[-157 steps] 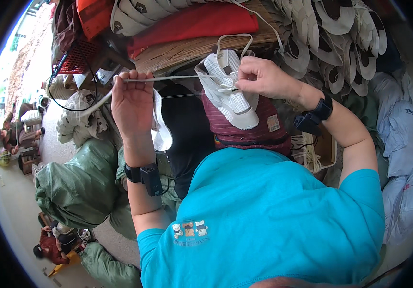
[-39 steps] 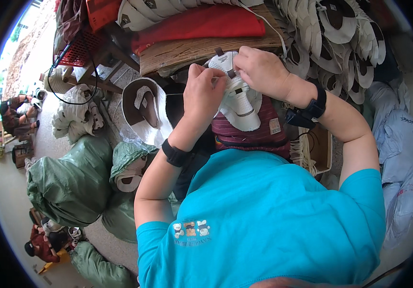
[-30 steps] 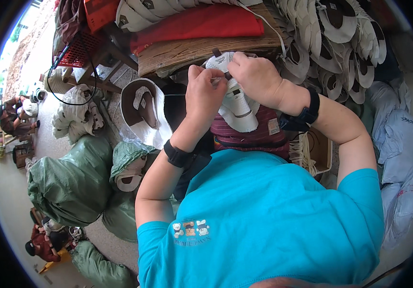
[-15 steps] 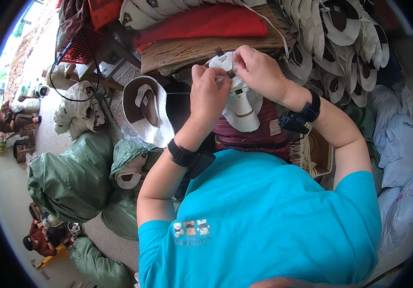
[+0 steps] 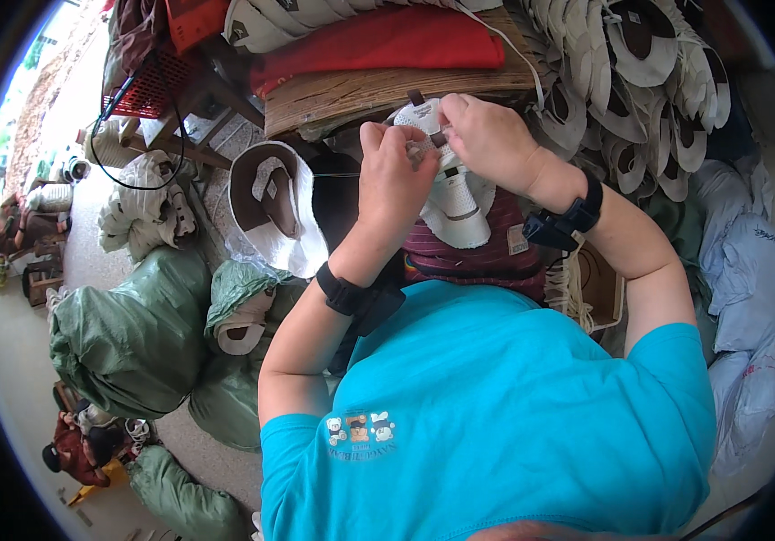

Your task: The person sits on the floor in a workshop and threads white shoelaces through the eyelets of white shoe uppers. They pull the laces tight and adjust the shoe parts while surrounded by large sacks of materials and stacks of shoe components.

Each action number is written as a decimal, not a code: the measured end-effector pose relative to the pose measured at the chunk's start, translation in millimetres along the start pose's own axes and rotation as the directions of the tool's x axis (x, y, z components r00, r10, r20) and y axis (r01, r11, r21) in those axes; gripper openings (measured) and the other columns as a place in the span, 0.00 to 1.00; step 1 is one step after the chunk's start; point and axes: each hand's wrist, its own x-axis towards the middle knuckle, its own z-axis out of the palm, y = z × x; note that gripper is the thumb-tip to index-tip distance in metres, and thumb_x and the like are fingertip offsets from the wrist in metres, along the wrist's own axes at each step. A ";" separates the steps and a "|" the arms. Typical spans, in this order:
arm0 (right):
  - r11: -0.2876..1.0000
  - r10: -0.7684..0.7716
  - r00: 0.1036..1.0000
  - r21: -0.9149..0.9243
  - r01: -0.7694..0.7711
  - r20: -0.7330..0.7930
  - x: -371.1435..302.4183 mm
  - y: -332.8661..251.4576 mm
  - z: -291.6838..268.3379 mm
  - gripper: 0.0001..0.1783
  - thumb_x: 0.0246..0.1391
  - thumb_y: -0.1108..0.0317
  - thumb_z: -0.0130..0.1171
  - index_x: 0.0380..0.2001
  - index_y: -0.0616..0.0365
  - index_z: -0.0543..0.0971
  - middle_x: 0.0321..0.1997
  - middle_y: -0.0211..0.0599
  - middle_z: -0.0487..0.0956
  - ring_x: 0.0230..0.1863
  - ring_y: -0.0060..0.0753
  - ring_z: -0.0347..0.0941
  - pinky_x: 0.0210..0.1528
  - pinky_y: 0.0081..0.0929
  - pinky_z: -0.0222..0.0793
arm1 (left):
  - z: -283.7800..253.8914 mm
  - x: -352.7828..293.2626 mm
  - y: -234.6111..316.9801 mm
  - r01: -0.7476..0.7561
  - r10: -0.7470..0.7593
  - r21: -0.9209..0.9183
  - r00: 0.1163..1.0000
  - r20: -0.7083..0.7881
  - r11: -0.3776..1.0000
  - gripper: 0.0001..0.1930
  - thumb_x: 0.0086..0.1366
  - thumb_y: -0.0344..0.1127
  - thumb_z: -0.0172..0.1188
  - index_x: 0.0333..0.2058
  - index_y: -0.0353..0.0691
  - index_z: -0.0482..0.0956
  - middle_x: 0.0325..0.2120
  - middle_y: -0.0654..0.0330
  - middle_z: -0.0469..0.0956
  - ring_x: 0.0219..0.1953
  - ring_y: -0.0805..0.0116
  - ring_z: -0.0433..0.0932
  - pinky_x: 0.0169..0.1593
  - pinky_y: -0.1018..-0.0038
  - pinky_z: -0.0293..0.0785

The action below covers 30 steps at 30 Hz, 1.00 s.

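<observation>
A white shoe upper (image 5: 458, 215) with a dark band and a dark heel or tongue tab lies over maroon striped cloth (image 5: 487, 257) on my lap. My left hand (image 5: 394, 176) is closed at its left edge, fingertips pinched near the eyelet area. From the other side my right hand (image 5: 488, 135) pinches the same upper, its fingertips close to the left hand's. Anything thin between the fingertips is too small to make out. A thin pale line, like a lace or thread, runs leftward from my left hand.
A wooden bench (image 5: 387, 99) ahead bears a red cloth (image 5: 387, 50) and stacked shoe uppers. More uppers (image 5: 644, 90) hang at the right. Left stand a white and brown piece (image 5: 302, 239) and green sacks (image 5: 135, 329). An open box with white laces (image 5: 572, 293) sits by my right side. Co-workers sit far left.
Both hands stay on the shoe upper, with only a very small shift of the fingers. At the far left, a co-worker's posture has shifted slightly.
</observation>
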 end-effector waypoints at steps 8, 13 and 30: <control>0.998 -0.048 0.993 -0.040 0.053 0.106 1.8 6.4 -14.9 0.08 0.52 0.72 0.57 0.36 0.58 0.75 0.36 0.45 0.78 0.39 0.52 0.78 0.41 0.43 0.75 | -3.8 1.3 6.0 0.093 -0.093 0.011 0.995 0.039 0.996 0.13 0.57 0.36 0.67 0.40 0.37 0.79 0.40 0.54 0.68 0.38 0.58 0.76 0.43 0.68 0.76; 0.992 -0.091 0.992 -0.084 0.099 0.087 0.9 1.8 -12.9 0.06 0.51 0.73 0.56 0.34 0.58 0.74 0.34 0.44 0.76 0.35 0.51 0.77 0.37 0.42 0.75 | -2.4 2.1 3.8 0.064 -0.066 0.047 0.997 0.046 0.997 0.14 0.55 0.34 0.68 0.39 0.38 0.79 0.42 0.52 0.68 0.39 0.52 0.79 0.42 0.62 0.78; 0.998 -0.059 0.977 0.032 0.053 0.203 12.3 -4.7 -15.2 0.19 0.50 0.78 0.57 0.46 0.58 0.69 0.32 0.46 0.80 0.37 0.52 0.80 0.38 0.44 0.76 | -9.9 8.4 4.8 0.116 -0.122 0.055 0.985 0.118 0.992 0.11 0.55 0.36 0.69 0.35 0.38 0.81 0.41 0.53 0.70 0.38 0.54 0.80 0.42 0.62 0.78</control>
